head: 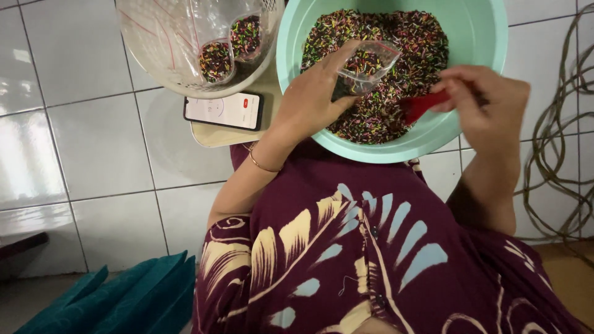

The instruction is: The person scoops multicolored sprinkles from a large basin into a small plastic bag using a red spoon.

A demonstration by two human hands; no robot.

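From my feed, at far left lie folded teal cloths point(133, 297) on the tiled floor point(74, 124). Next comes a white basket point(154, 37) with two filled small cups point(230, 48) of coloured sprinkles inside, and below it a phone point(224, 111) with a lit screen on a small pale surface point(216, 134).

The left hand point(315, 93) is closed around a clear plastic cup point(370, 62), tilted over the mint bowl point(476, 37), which is heaped with sprinkles point(396, 74). The right hand point(489, 102) is pinched on the handle of a red scoop point(424, 105), whose blade sits in the sprinkles near the bowl's near edge.

I judge that the step in hand is filling this cup: it looks partly filled, with the scoop just below it. The next move, as I read it, calls for lifting a level scoopful up to the cup's mouth and tipping it in without spilling over the rim, with the cup held steady above the bowl.

Hard to read: how full the cup is, since the sprinkles behind show through its clear wall. The scoop's handle is hidden inside the right hand. The basket and bowl are cut off at the top, and I cannot tell what carries the bowl. A tangle of cord point(557, 154) lies at far right.
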